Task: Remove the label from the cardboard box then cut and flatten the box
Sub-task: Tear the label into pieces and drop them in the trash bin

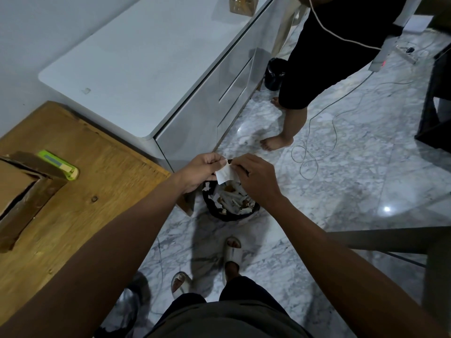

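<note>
Both hands, left hand and right hand, pinch the torn white paper label over the black scrap-filled bin; label step ending, next likely drop it, cut the brown cardboard box.

Single head view, looking steeply down over outstretched arms, close.

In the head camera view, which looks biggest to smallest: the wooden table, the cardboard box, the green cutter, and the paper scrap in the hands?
1. Wooden table
2. Cardboard box, partly cut off by the frame edge
3. Green cutter, partly hidden behind the box
4. Paper scrap

The cutter and the scrap look close in size, so their order is unsure.
</note>
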